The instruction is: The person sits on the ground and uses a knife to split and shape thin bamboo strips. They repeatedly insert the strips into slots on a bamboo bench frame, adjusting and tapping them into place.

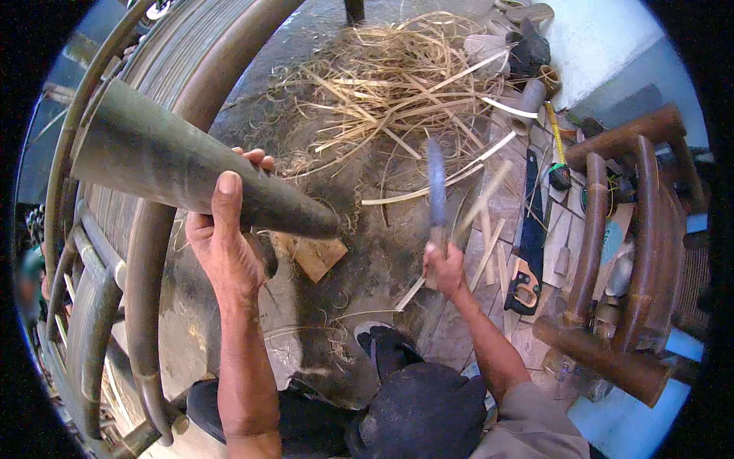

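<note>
My left hand is closed around a thick grey-green bamboo tube, thumb along its near side. The tube slants from the upper left, its wide end close to the camera, to its far end near the middle of the floor. In my right hand is a knife, gripped by its handle with the blade pointing up and away. The blade is apart from the tube. A pale, blurred strip shows just beyond my right hand. Below the tube, a wooden block lies on the floor, partly hidden.
A heap of bamboo strips covers the far floor. On the left stands a large bamboo frame. To the right lie a handsaw with an orange handle and a tape measure, beside a brown bamboo frame.
</note>
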Motion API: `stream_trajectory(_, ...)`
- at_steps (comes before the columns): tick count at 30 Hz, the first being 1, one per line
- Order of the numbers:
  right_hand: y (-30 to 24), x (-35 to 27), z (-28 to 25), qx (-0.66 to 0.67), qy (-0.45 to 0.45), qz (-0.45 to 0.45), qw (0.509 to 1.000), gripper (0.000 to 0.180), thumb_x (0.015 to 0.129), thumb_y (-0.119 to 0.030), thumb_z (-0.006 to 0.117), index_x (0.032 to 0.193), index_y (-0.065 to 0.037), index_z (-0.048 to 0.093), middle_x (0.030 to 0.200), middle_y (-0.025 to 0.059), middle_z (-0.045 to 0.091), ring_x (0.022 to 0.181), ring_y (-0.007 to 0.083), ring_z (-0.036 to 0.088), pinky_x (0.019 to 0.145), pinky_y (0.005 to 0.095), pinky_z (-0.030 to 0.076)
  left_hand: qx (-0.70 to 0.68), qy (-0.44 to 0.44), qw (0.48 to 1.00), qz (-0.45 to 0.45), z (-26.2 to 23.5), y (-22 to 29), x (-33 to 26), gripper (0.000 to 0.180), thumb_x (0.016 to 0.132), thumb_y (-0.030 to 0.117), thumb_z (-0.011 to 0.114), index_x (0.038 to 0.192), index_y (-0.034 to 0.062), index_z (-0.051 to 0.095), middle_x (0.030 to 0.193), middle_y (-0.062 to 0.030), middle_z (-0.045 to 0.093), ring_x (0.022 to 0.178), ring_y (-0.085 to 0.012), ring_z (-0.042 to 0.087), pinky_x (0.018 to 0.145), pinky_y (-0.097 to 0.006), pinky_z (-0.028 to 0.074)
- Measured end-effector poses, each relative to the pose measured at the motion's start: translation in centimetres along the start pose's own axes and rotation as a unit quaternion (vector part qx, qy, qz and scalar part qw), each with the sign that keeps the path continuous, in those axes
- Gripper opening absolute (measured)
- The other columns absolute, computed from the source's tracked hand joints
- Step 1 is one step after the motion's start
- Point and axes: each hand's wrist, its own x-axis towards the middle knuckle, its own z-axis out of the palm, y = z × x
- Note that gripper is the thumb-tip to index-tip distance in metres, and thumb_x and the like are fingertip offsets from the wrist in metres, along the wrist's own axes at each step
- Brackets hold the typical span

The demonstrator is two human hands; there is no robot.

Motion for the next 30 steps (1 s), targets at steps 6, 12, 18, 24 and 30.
stream_trajectory(6, -2.3, 0.0, -2.3, -0.361, -0.150, -0.015, 0.920, 0.049, 0.082, -0.045, 0.073, 0.101, 0.000, 0.069, 0.081, 0.0206, 0.069, 0.076, 0.0349, 0.068, 0.073, 0.0428, 0.054, 0.096, -0.032, 0.995, 0.004, 1.8, 0.6, 0.2, 0.047, 0.095, 0.024, 0.071, 0.128, -0.0057, 0.055, 0.113, -0.0211, 0.070, 0.105, -0.0292, 0.069, 0.099, -0.041, 0.052)
stream_trajectory(12, -2.9, 3.5, -6.2, -0.411, 0.074, -0.040, 0.908, 0.048, 0.088, -0.045, 0.067, 0.101, 0.002, 0.066, 0.087, 0.0244, 0.069, 0.083, 0.0406, 0.069, 0.076, 0.0491, 0.053, 0.100, -0.022, 0.995, -0.001, 0.7, 1.4, -0.2, 0.041, 0.096, 0.021, 0.069, 0.126, -0.0046, 0.057, 0.114, -0.0205, 0.070, 0.104, -0.0297, 0.070, 0.099, -0.042, 0.053)
stream_trajectory(18, 0.3, -0.3, -4.4, -0.419, 0.168, -0.057, 0.890, 0.045, 0.090, -0.044, 0.066, 0.104, -0.002, 0.063, 0.087, 0.0271, 0.068, 0.086, 0.0468, 0.068, 0.074, 0.0539, 0.052, -0.051, 0.003, 0.999, 0.006, 0.5, -0.2, -0.7, 0.047, 0.096, 0.022, 0.069, 0.130, -0.0069, 0.054, 0.119, -0.0238, 0.066, 0.109, -0.0297, 0.066, 0.102, -0.044, 0.051)
stream_trajectory(24, 3.2, -3.4, 0.0, -0.359, 0.095, -0.052, 0.927, 0.047, 0.091, -0.044, 0.065, 0.107, 0.000, 0.062, 0.083, 0.0273, 0.067, 0.082, 0.0469, 0.068, 0.071, 0.0534, 0.052, 0.029, 0.003, 0.999, -0.022, 0.2, -1.9, -2.2, 0.052, 0.097, 0.023, 0.067, 0.136, -0.0060, 0.049, 0.123, -0.0230, 0.065, 0.113, -0.0294, 0.065, 0.104, -0.044, 0.051)
stream_trajectory(30, 4.4, -1.9, 0.4, -0.289, 0.145, -0.002, 0.946, 0.055, 0.091, -0.050, 0.064, 0.107, 0.002, 0.062, 0.085, 0.0294, 0.067, 0.085, 0.0469, 0.067, 0.073, 0.0524, 0.051, 0.019, 0.041, 0.999, 0.008, -1.4, -1.2, -1.5, 0.048, 0.098, 0.023, 0.067, 0.135, -0.0028, 0.049, 0.123, -0.0228, 0.065, 0.113, -0.0289, 0.065, 0.101, -0.042, 0.053)
